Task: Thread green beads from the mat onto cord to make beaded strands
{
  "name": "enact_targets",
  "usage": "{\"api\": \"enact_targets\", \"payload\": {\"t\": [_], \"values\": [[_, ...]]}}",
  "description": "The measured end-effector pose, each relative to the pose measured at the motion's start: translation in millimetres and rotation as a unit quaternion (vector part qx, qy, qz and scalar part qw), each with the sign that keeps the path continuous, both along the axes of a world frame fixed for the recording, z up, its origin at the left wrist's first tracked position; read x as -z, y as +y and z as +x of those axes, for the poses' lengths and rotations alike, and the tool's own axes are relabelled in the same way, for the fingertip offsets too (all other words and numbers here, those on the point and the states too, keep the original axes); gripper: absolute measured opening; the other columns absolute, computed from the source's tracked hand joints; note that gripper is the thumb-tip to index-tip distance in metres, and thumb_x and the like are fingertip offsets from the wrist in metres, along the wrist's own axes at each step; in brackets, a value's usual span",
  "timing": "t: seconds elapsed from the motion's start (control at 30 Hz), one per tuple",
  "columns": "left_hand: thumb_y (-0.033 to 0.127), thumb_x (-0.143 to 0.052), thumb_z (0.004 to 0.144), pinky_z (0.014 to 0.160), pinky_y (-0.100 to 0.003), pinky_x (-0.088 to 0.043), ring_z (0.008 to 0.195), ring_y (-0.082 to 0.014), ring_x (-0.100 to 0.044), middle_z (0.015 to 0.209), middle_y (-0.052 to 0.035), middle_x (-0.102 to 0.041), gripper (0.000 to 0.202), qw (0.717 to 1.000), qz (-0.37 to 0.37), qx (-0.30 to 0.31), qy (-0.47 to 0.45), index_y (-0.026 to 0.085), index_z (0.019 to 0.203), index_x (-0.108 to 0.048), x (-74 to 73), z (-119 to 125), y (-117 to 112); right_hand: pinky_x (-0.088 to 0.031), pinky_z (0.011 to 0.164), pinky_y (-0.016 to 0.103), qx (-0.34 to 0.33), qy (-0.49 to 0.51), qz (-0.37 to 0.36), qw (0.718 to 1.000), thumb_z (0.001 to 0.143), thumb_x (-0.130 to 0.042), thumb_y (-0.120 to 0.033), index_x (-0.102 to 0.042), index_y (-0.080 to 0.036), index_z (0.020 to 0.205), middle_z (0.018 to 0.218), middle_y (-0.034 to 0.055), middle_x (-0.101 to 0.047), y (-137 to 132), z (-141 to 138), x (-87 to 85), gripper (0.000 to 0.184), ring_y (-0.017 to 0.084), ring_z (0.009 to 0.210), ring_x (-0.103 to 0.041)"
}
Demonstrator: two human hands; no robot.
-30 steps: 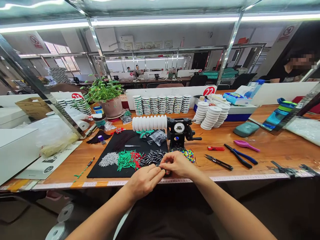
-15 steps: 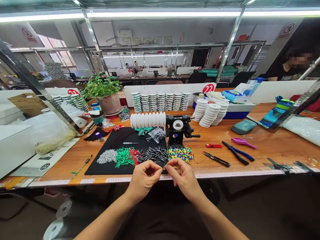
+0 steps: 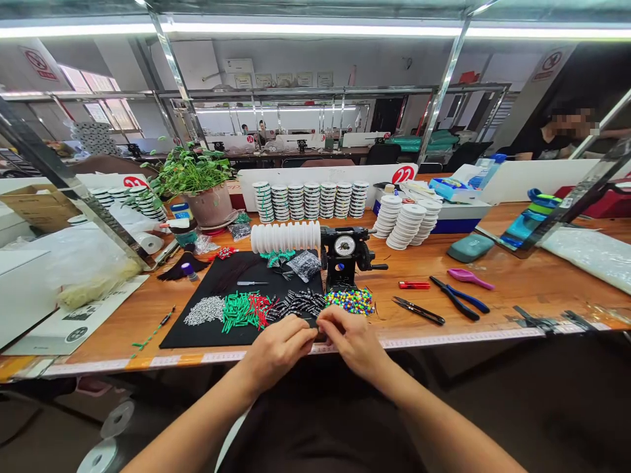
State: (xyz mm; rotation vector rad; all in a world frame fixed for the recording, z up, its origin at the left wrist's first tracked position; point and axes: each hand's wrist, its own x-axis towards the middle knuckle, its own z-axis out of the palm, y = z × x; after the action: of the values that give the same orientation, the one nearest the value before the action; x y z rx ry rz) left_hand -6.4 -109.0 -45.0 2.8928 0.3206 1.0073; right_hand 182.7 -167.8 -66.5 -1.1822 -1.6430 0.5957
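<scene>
At the table's front edge, my left hand (image 3: 280,351) is closed in a pinch, its back turned up. My right hand (image 3: 351,341) pinches close beside it, fingertips almost meeting the left ones. Whatever the fingers hold is hidden or too small to name. Just beyond them on a black mat (image 3: 180,336) lie piles of black tubes (image 3: 300,303), red tubes (image 3: 259,309), green tubes (image 3: 239,313) and small grey-white pieces (image 3: 204,311). Multicoloured beads (image 3: 350,301) are heaped beyond my right hand.
A black hand-cranked winder (image 3: 340,256) carries a row of white spools (image 3: 286,238). On the right lie tweezers (image 3: 418,310), pliers (image 3: 458,299) and a red case (image 3: 414,285). Stacked spools (image 3: 407,226) and a potted plant (image 3: 210,203) stand behind. A co-worker (image 3: 552,135) is at far right.
My hands have drawn closer together, and the left has rolled so its back faces up. A tiny green and red piece between the fingertips no longer shows. The view has shifted slightly right.
</scene>
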Motion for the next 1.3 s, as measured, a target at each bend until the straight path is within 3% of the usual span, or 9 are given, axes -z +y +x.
{"api": "enact_targets", "payload": {"t": [0.1, 0.2, 0.4, 0.57, 0.67, 0.83, 0.93, 1.17, 1.3], "values": [[0.012, -0.047, 0.099, 0.066, -0.030, -0.055, 0.071, -0.0187, -0.064, 0.083, -0.0088, -0.072, 0.022, 0.997, 0.047, 0.036, 0.045, 0.015, 0.094, -0.068, -5.7, -1, 16, -0.040, 0.042, 0.020, -0.054, 0.032, -0.108, 0.992, 0.095, -0.058, -0.029, -0.066, -0.020, 0.082, 0.051, -0.0049, -0.059, 29, 5, -4.0, 0.018, 0.012, 0.039, -0.053], [0.017, -0.059, 0.092, 0.069, -0.031, -0.054, 0.073, -0.0190, -0.064, 0.080, -0.0069, -0.071, 0.014, 0.992, -0.129, 0.002, -0.015, 0.018, 0.084, -0.070, -5.5, 2, 19, -0.036, 0.041, 0.020, -0.047, 0.035, -0.099, 0.993, 0.091, -0.062, -0.030, -0.069, -0.019, 0.077, 0.047, -0.0050, -0.057, 38, 4, -4.1, 0.019, 0.012, 0.038, -0.048], [0.015, -0.063, 0.084, 0.050, -0.020, -0.045, 0.053, -0.0115, -0.057, 0.065, -0.0013, -0.066, 0.010, 0.921, -0.360, -0.110, -0.105, 0.016, 0.076, -0.067, 7.6, 10, -8, -0.037, 0.050, 0.024, 0.157, 0.137, -0.003, 0.978, 0.092, -0.064, -0.039, -0.062, -0.020, 0.088, 0.068, -0.0015, -0.058, -2, -11, 11.0, 0.019, 0.012, 0.051, -0.045], [0.030, -0.065, 0.085, 0.051, -0.022, -0.050, 0.054, -0.0136, -0.062, 0.064, -0.0036, -0.070, 0.020, 0.865, -0.470, -0.118, -0.129, 0.014, 0.073, -0.066, 13.9, 11, -17, -0.042, 0.043, 0.020, 0.027, 0.270, -0.143, 0.952, 0.090, -0.069, -0.048, -0.063, -0.019, 0.098, 0.071, -0.0006, -0.063, -26, -27, 30.2, 0.031, 0.012, 0.048, -0.055], [0.033, -0.066, 0.085, 0.054, -0.024, -0.053, 0.057, -0.0155, -0.065, 0.066, -0.0050, -0.072, 0.022, 0.850, -0.499, -0.114, -0.128, 0.014, 0.074, -0.068, 12.7, 10, -17, -0.052, 0.052, 0.024, 0.026, 0.218, -0.098, 0.971, 0.095, -0.066, -0.040, -0.066, -0.019, 0.094, 0.073, 0.0022, -0.068, -32, -33, 34.2, 0.021, 0.016, 0.056, -0.064], [0.018, -0.067, 0.082, 0.055, -0.022, -0.046, 0.060, -0.0134, -0.061, 0.068, -0.0017, -0.070, 0.010, 0.913, -0.380, -0.113, -0.093, 0.017, 0.073, -0.072, 7.4, 6, -19, -0.057, 0.074, 0.031, 0.097, -0.075, 0.197, 0.973, 0.100, -0.051, -0.009, -0.070, -0.020, 0.107, 0.093, 0.0104, -0.071, -40, -27, 31.9, 0.023, 0.022, 0.084, -0.069], [0.013, -0.064, 0.087, 0.060, -0.023, -0.049, 0.065, -0.0137, -0.063, 0.072, -0.0014, -0.068, 0.011, 0.953, -0.283, -0.066, -0.082, 0.018, 0.079, -0.070, 6.8, 3, -17, -0.057, 0.080, 0.034, 0.094, -0.130, 0.244, 0.956, 0.098, -0.051, -0.006, -0.068, -0.020, 0.110, 0.109, 0.0137, -0.069, -38, -18, 23.6, 0.025, 0.024, 0.094, -0.068], [0.010, -0.044, 0.100, 0.066, -0.030, -0.056, 0.073, -0.0194, -0.064, 0.085, -0.0096, -0.070, 0.021, 0.995, 0.085, 0.022, 0.049, 0.013, 0.101, -0.065, 0.3, -5, 11, -0.048, 0.057, 0.025, -0.028, 0.008, -0.080, 0.996, 0.095, -0.057, -0.027, -0.067, -0.019, 0.082, 0.068, 0.0009, -0.066, 14, 4, -5.3, 0.019, 0.017, 0.060, -0.061], [0.012, -0.048, 0.098, 0.067, -0.031, -0.056, 0.075, -0.0201, -0.065, 0.086, -0.0095, -0.072, 0.020, 0.998, 0.002, 0.036, 0.057, 0.015, 0.099, -0.067, -4.1, -3, 16, -0.037, 0.039, 0.020, -0.083, 0.025, -0.136, 0.987, 0.087, -0.066, -0.035, -0.070, -0.018, 0.071, 0.049, -0.0034, -0.060, 43, 9, -6.2, 0.024, 0.013, 0.040, -0.053]]}}
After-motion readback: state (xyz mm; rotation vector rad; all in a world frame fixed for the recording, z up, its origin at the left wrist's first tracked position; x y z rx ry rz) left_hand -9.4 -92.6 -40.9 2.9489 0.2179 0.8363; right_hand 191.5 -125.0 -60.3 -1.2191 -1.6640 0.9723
